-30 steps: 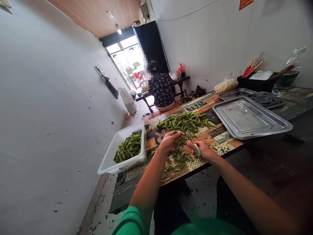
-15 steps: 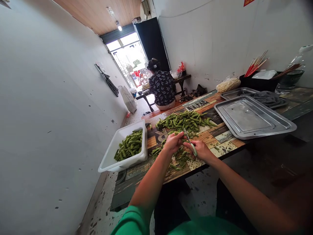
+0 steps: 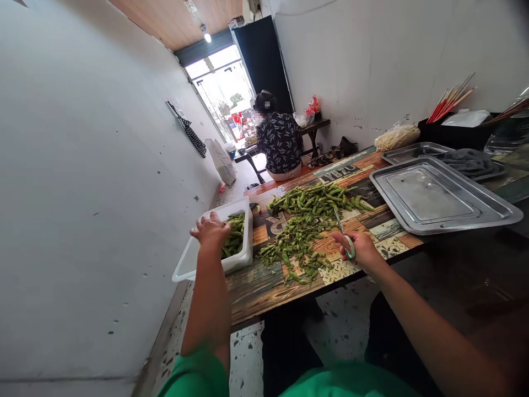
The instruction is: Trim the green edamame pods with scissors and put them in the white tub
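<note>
Left hand (image 3: 210,230): spread open over white tub (image 3: 243,255), table's (image 3: 256,298) left end | right hand (image 3: 360,251): gripping scissors (image 3: 350,242), blades toward far edge | pod pile (image 3: 309,199): beyond, leftward; right hand nearer

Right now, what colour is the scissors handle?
Pale green scissors handle; shows best in the head view.

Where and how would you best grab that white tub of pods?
Probably by the rim of the white tub, at two opposite sides, coming from outside. That rim appears to turn outward, which should give a hold underneath without touching the green pods inside. The left hand is over the tub now.
</note>
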A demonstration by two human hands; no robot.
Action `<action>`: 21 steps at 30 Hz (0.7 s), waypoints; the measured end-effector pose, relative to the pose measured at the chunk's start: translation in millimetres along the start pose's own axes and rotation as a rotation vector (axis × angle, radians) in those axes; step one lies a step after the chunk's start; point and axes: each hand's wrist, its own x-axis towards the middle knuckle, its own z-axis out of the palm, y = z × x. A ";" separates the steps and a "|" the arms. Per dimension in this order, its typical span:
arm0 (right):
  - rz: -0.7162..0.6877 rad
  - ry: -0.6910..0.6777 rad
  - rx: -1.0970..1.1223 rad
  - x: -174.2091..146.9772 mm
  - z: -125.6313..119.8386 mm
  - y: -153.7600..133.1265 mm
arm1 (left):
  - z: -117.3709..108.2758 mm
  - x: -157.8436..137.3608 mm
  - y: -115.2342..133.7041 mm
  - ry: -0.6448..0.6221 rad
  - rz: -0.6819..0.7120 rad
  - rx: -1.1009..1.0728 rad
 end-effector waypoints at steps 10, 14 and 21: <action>-0.037 0.048 -0.109 -3.8 1.1 3.9 | 112.0 -77.9 159.0 -0.466 0.836 -0.261; -0.022 0.043 -0.090 -4.6 0.3 2.2 | 124.7 -76.7 144.1 -0.473 0.911 -0.244; -0.049 0.002 -0.123 -4.6 -1.5 3.5 | 100.3 -49.2 90.5 -0.556 0.839 -0.446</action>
